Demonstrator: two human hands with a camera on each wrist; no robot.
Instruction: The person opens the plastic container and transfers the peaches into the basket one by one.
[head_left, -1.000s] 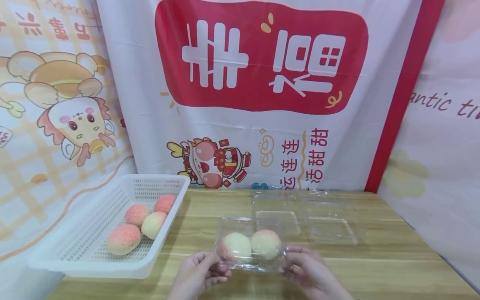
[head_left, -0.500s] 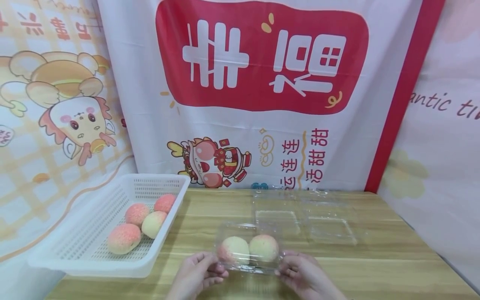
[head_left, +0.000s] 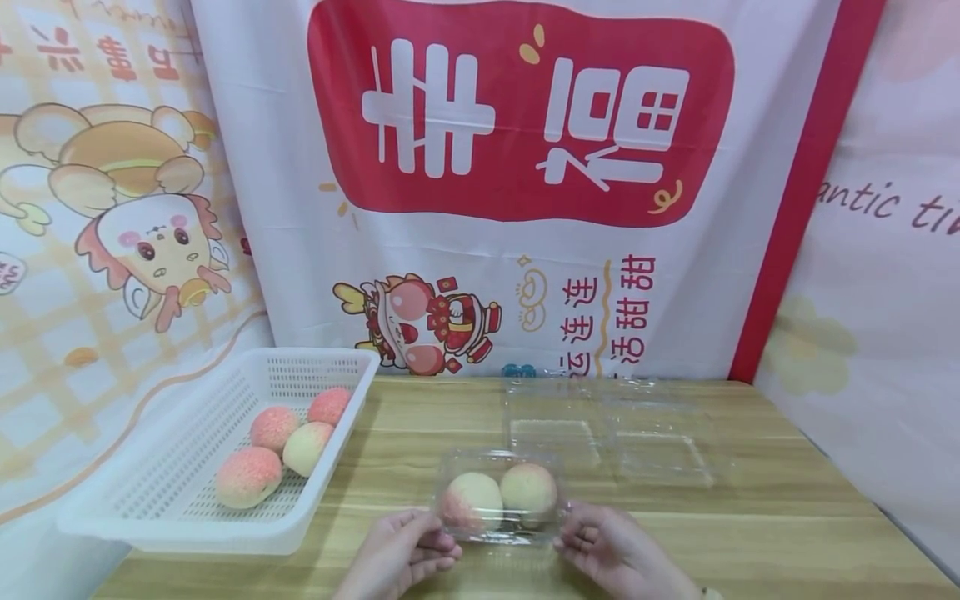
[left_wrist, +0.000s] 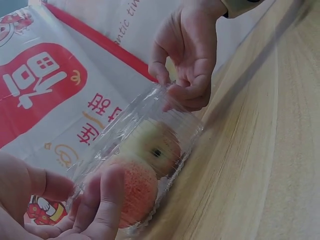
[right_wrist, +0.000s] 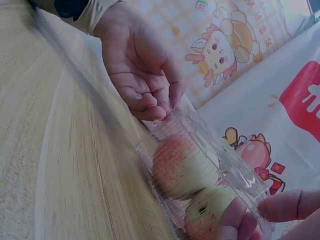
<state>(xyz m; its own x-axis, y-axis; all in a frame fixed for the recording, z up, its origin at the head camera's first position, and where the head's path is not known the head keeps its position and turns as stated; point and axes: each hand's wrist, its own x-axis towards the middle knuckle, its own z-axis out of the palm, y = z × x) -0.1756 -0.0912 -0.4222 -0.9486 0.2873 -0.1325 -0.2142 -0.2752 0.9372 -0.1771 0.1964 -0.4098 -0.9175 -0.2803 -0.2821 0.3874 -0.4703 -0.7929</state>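
Observation:
A clear plastic clamshell box (head_left: 498, 537), its lid down, holds two round pink-and-cream peaches (head_left: 472, 502) side by side. My left hand (head_left: 401, 550) pinches the box's left end between thumb and fingers. At the opposite end, my right hand (head_left: 618, 550) pinches the edge the same way. In the left wrist view a peach (left_wrist: 137, 187) shows through the plastic close to the left fingers. The right wrist view shows a dark spot on one peach (right_wrist: 197, 222), near the right hand. The box seems just above the wooden table, tilted.
At the left, a white perforated basket (head_left: 202, 542) holds several more peaches (head_left: 249, 477). Toward the back right of the wooden table (head_left: 795, 533) stand clear plastic boxes (head_left: 663, 458), hard to make out. A printed cloth (head_left: 675, 308) hangs behind the table.
The box tips a little toward me and then back, dropping slightly overall. Inside it, the peaches shift slightly. Both hands keep their pinch on its ends, and the right hand moves slightly inward.

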